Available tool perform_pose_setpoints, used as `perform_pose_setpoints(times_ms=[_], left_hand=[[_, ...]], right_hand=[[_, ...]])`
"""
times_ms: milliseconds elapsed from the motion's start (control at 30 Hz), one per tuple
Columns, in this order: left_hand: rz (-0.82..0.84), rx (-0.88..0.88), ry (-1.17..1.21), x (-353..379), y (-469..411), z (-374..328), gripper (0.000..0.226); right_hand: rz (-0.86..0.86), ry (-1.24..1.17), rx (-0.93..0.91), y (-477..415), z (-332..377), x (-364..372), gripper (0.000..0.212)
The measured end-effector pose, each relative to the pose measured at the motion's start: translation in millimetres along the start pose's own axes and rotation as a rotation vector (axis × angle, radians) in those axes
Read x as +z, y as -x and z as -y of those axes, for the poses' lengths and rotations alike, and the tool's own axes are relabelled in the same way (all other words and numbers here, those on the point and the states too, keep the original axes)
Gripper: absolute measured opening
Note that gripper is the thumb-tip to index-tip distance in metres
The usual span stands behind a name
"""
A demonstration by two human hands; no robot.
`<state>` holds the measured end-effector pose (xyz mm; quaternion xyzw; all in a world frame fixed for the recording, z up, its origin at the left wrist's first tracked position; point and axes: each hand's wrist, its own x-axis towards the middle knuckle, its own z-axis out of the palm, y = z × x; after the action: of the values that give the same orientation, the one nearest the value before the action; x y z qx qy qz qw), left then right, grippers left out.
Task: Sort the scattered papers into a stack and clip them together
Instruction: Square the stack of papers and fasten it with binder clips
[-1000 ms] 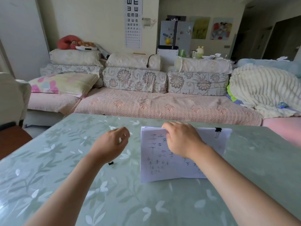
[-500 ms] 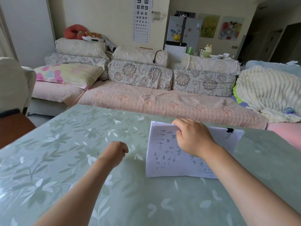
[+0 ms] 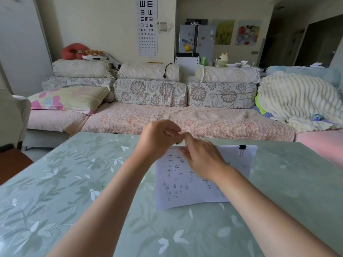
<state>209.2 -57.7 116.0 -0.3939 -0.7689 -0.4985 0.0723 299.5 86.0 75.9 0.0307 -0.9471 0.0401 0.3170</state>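
A stack of white papers [image 3: 176, 191] with handwriting lies on the green floral table [image 3: 70, 182]. One black binder clip [image 3: 242, 148] is fastened on the stack's far edge near its right corner. My right hand [image 3: 202, 158] lies on the stack, with the fingers holding its far edge near the left corner. My left hand [image 3: 157, 138] is raised at that same corner, fingers pinched on a second small black binder clip [image 3: 178, 143]. That clip is mostly hidden between the fingers of both hands.
Right behind the table's far edge stands a pink-covered sofa [image 3: 185, 121] with floral cushions. On its right end lies a cream blanket [image 3: 297, 101]. A chair [image 3: 11, 112] stands at the left.
My left hand closed over the small clip lying on the table left of the papers, then lifted it up to the stack's far left corner. My right hand stayed on the papers.
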Motion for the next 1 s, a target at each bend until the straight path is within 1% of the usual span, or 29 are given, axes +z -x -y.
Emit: perform_pose_setpoints(times_ms=[33,133,200,300,367,433,467,533,567,600,667,733,833,900,1000], left_hand=[[0.012,-0.017,0.001,7,0,2,0.018],[-0.021,-0.041,-0.003,17,-2,5,0.022],[-0.028,-0.053,0.028,18,-4,5,0.026],[-0.069,-0.061,-0.049,18,-6,5,0.031],[-0.064,-0.004,-0.059,19,-5,8,0.028],[0.011,0.054,-0.070,15,-2,13,0.023],[0.089,0.058,-0.102,10,1,16,0.023],[0.261,0.013,-0.224,-2,5,25,0.029],[0.321,-0.023,-0.284,-6,8,29,0.029],[0.347,-0.051,-0.328,-9,11,32,0.024],[0.322,-0.054,-0.367,-9,16,35,0.013],[0.271,-0.007,-0.377,-3,21,34,0.010],[0.157,0.140,-0.418,5,27,36,0.012],[0.107,0.211,-0.419,8,28,37,0.008],[0.075,0.216,-0.409,12,28,41,0.009]], right_hand=[[-0.013,-0.002,-0.005,0,-1,0,0.034],[-0.039,-0.042,-0.003,1,-2,1,0.038],[-0.053,-0.078,0.009,0,-3,-1,0.034],[-0.054,-0.082,0.007,-1,-1,-1,0.027],[-0.042,-0.090,0.023,-1,-2,-1,0.027],[-0.036,-0.098,0.048,-1,-4,1,0.027],[-0.042,-0.098,0.052,0,-5,2,0.025],[-0.065,-0.104,0.053,1,-6,4,0.023],[-0.076,-0.116,0.060,2,-6,5,0.023],[-0.079,-0.137,0.079,2,-5,5,0.023],[-0.083,-0.218,0.121,1,-3,3,0.021],[-0.094,-0.310,0.143,0,-1,1,0.017],[-0.087,-0.411,0.180,-5,6,0,0.014],[-0.083,-0.458,0.185,-9,11,0,0.011],[-0.082,-0.461,0.201,-12,14,2,0.010]])
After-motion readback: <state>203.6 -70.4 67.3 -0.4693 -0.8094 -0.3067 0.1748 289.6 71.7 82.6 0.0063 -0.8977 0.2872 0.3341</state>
